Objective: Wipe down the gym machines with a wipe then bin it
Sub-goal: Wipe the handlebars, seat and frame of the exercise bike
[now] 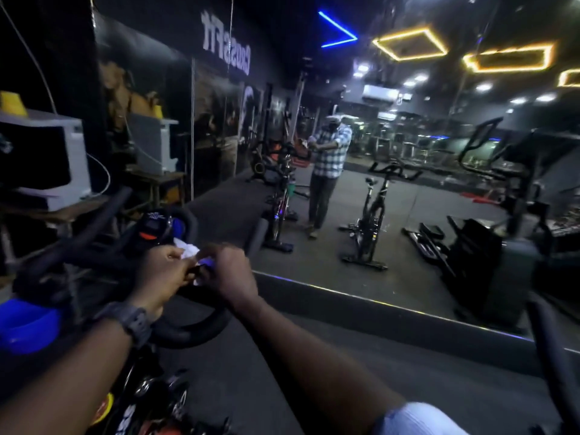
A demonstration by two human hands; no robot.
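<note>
Wipe (187, 250), white and crumpled, held between both hands just above the exercise bike's handlebar (201, 321), near the small console (153, 227). Pinched from the near side by the left hand (163, 271), fingers (175, 256) curled onto the bunched edge; pinched from the other side by the right hand (227, 273), fingers curled in, fingertips hidden behind the knuckles. Probably gathered this way to fold or bunch it into a firmer pad before rubbing the bar; cannot tell whether already touching the bar. Kept centred over the bike, likely so that either grip stays within reach. Wristwatch (135, 321) on the left wrist. Mirror (408, 183) ahead, reflecting a person at the same bike. No bin seen, so binning judged still to come.
</note>
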